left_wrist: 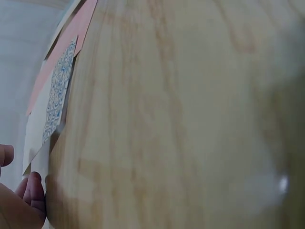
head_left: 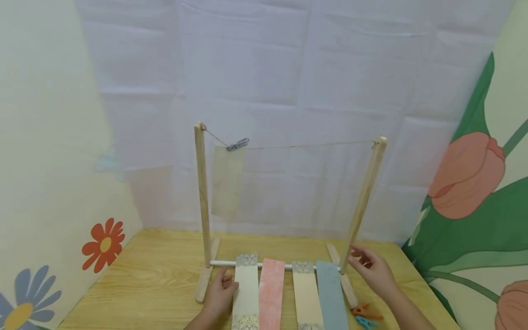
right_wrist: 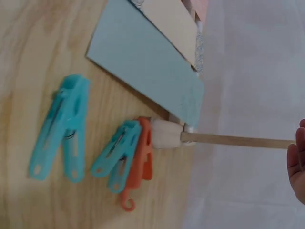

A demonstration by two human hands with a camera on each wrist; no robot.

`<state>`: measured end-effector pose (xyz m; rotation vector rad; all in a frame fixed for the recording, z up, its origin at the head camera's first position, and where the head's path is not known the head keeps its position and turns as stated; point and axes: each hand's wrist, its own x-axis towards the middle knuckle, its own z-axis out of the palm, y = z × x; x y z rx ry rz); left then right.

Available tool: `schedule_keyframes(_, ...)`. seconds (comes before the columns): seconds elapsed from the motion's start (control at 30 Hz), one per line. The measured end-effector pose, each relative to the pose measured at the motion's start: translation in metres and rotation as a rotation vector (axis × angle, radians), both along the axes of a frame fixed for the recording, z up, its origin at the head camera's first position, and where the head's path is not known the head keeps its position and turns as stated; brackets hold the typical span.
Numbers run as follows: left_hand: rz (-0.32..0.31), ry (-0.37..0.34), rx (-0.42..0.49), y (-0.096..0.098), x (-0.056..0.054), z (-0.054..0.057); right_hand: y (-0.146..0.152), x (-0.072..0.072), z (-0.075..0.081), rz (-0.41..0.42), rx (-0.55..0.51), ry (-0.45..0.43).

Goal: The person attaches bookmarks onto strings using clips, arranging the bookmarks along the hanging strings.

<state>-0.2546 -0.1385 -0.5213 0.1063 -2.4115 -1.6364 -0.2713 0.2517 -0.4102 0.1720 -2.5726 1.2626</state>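
Observation:
My left hand (head_left: 218,295), fingers loosely bent, is beside a cream paper strip (head_left: 246,293) with patterned ends. My right hand (head_left: 373,272) has its fingertips right at the right wooden post (head_left: 365,197) of a small frame, low down. A pink strip (head_left: 271,293), a pale peach strip (head_left: 307,295) and a blue-grey strip (right_wrist: 143,62) lie in a row with the cream one, their far ends over the frame's white crossbar (head_left: 223,263). From the frame's string (head_left: 305,146), a metal clothespin (head_left: 238,145) hangs a beige strip (head_left: 228,181).
Teal clothespins (right_wrist: 62,126) and an orange clothespin (right_wrist: 142,160) lie on the wooden table (head_left: 136,284) by the frame's right foot (head_left: 349,293). The left post (head_left: 201,192) stands on its own foot. White cloth (head_left: 268,73) hangs behind, between flower-painted walls.

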Motion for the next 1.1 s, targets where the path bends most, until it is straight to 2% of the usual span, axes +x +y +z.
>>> schedule_keyframes(0.23,-0.022,-0.001,-0.009,-0.001,-0.004,-0.006,0.019,0.010,-0.017,-0.044,0.001,-0.039)
schedule_keyframes(0.37,-0.021,-0.017,-0.047,0.001,-0.006,-0.007,0.030,0.014,-0.027,-0.073,0.012,-0.116)
schedule_keyframes(0.7,0.014,-0.028,-0.163,0.005,-0.011,-0.003,0.055,0.024,-0.052,-0.144,0.067,-0.234)
schedule_keyframes(0.87,0.022,-0.035,-0.172,0.004,-0.010,-0.002,0.063,0.023,-0.064,-0.115,0.073,-0.322)
schedule_keyframes(1.1,0.026,-0.060,-0.144,0.002,-0.009,-0.006,0.074,0.021,-0.080,-0.022,0.122,-0.443)
